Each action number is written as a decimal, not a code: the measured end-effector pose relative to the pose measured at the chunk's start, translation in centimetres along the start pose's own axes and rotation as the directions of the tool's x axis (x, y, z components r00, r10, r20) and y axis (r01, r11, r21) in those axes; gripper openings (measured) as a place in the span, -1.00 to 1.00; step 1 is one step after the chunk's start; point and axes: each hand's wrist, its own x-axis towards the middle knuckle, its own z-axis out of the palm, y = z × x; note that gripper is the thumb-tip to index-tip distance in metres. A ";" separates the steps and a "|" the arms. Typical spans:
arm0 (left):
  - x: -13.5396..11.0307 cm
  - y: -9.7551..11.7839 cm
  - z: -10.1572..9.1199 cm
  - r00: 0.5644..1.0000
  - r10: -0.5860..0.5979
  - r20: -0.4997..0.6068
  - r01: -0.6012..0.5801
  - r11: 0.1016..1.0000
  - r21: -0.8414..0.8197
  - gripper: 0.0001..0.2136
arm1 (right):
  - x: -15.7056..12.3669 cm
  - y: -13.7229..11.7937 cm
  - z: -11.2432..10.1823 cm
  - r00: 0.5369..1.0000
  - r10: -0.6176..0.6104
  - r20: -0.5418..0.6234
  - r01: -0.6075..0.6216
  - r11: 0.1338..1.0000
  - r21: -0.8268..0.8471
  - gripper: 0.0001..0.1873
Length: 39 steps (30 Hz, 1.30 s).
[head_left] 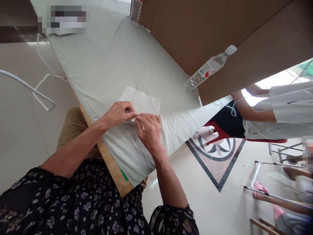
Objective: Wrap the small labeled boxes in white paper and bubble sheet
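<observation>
A white paper napkin (144,99) lies on the pale cloth-covered table (110,62). Both of my hands rest on its near edge, fingertips meeting. My left hand (119,114) is closed in a pinch on the napkin's folded edge. My right hand (149,130) is also closed, its fingers pinching the same edge beside the left. The part of the napkin under my fingers is hidden.
A clear water bottle (209,68) lies near a tall brown cardboard partition (207,32). A second bottle (136,10) stands at the far end, beside a white device (64,30) with a cable. Another person in a white top (281,114) sits beyond the partition.
</observation>
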 end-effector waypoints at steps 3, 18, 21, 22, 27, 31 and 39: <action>-0.6 -0.2 -0.6 1.000 0.019 -0.002 -0.018 0.999 0.045 -0.74 | 0.1 -0.1 0.4 0.996 0.013 0.088 -0.010 0.999 -0.033 -0.80; -1.4 -0.9 -1.3 0.980 -0.161 -0.113 0.196 0.848 0.493 -0.65 | 0.6 -0.7 0.2 0.949 -0.017 0.316 0.099 0.964 -0.245 -0.75; -2.0 -0.5 -1.8 0.969 -0.172 -0.176 0.244 0.761 0.602 -0.63 | 0.9 -0.6 0.3 0.944 -0.038 0.326 0.135 0.950 -0.281 -0.79; -2.3 -0.4 -2.1 0.960 -0.185 -0.209 0.276 0.735 0.619 -0.60 | 1.0 -0.5 0.3 0.945 -0.048 0.325 0.146 0.947 -0.286 -0.80; -3.4 0.2 -3.8 0.900 -0.339 -0.274 0.435 0.678 0.592 -0.48 | 1.2 -0.3 0.4 0.944 -0.076 0.321 0.174 0.941 -0.290 -0.85; -2.9 0.3 -3.5 0.896 -0.381 -0.228 0.440 0.697 0.566 -0.42 | 1.4 -0.3 0.4 0.937 -0.071 0.343 0.178 0.941 -0.289 -0.86; -2.1 -0.2 -2.4 0.907 -0.363 -0.215 0.415 0.860 0.298 -0.74 | 1.7 -0.5 0.1 0.929 -0.061 0.365 0.176 0.940 -0.291 -0.84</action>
